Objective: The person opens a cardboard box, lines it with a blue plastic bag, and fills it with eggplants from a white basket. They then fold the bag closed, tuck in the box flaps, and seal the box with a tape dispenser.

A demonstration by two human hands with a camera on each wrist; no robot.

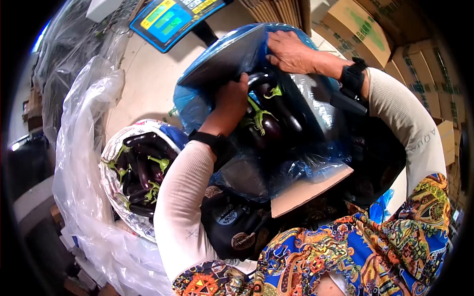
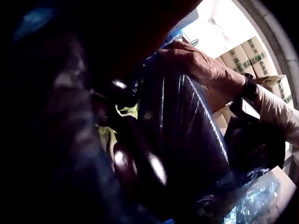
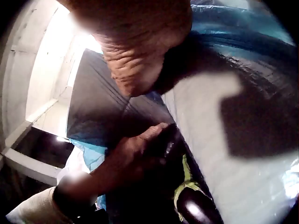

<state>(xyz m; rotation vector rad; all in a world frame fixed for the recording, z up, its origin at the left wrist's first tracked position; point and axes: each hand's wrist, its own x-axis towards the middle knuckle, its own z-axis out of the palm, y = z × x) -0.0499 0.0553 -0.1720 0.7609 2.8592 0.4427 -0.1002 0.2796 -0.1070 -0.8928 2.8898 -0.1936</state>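
While an open carton (image 1: pixel 312 191) lined with blue plastic film (image 1: pixel 190 107) sits before the person, a white sack (image 1: pixel 110 172) stands to its left. Glossy eggplants (image 1: pixel 269 124) lie in both. Arranging the carton's load and liner seems the step in hand; the next move likely calls for holding the film clear. The right hand (image 1: pixel 292 53) bends over the far edge, the left hand (image 1: pixel 231 102) reaches inside; I cannot tell whether either grasps anything.

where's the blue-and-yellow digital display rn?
Head view: top edge, left of centre. The display sits beyond the blue plastic around the eggplants, left of the stacked cardboard.
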